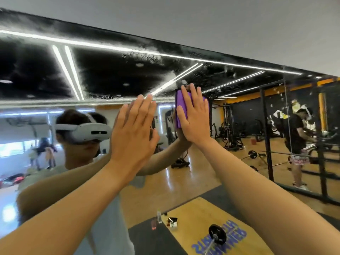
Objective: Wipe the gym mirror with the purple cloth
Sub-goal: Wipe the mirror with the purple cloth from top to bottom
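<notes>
My right hand (193,118), fingers straight and spread, presses the soft, light purple cloth (181,105) flat against the mirror (110,76) at frame centre; my left hand (134,129) is flat beside it, fingers together.

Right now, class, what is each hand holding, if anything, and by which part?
The right hand presses the purple cloth flat against the mirror, straight fingers spread over its middle. The left hand holds nothing.
</notes>
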`<state>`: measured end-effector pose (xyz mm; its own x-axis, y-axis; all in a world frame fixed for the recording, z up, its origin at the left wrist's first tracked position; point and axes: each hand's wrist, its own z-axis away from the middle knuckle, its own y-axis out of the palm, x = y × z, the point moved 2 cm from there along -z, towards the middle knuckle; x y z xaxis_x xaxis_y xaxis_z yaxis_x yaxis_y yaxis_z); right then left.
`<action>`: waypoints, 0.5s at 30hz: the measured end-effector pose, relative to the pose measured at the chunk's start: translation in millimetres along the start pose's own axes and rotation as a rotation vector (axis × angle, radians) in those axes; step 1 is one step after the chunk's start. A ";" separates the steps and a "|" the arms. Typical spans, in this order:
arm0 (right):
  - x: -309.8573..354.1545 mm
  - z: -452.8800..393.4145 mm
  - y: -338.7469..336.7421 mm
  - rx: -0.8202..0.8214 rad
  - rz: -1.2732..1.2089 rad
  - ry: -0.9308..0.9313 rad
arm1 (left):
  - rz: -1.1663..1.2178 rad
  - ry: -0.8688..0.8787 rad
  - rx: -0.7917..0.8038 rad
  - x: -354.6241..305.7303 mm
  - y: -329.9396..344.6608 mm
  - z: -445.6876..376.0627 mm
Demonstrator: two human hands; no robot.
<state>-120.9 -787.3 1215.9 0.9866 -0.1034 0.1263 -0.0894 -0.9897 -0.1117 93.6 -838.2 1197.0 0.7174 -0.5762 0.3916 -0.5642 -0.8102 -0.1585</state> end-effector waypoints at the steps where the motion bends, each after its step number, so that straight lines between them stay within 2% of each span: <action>1: -10.5 -5.3 -1.9 0.000 -0.006 0.018 | 0.005 -0.008 -0.006 -1.8 1.6 -6.4; 5: -31.1 -19.4 1.8 -0.031 -0.025 0.093 | -0.026 -0.046 -0.009 -2.0 8.8 -13.8; 9: -19.4 -31.1 10.7 -0.069 -0.062 0.214 | -0.045 -0.033 -0.012 -2.5 14.2 -14.2; 12: 21.2 -44.9 6.4 0.035 -0.068 0.011 | -0.008 -0.043 -0.022 -1.2 16.7 -14.6; 15: 70.5 -68.3 6.1 0.035 -0.056 -0.200 | 0.030 -0.070 -0.033 -1.8 16.2 -13.7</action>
<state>-61.2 -807.3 1291.4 0.9977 -0.0228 -0.0641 -0.0320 -0.9889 -0.1449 77.5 -848.8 1206.2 0.7260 -0.6073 0.3227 -0.5984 -0.7891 -0.1390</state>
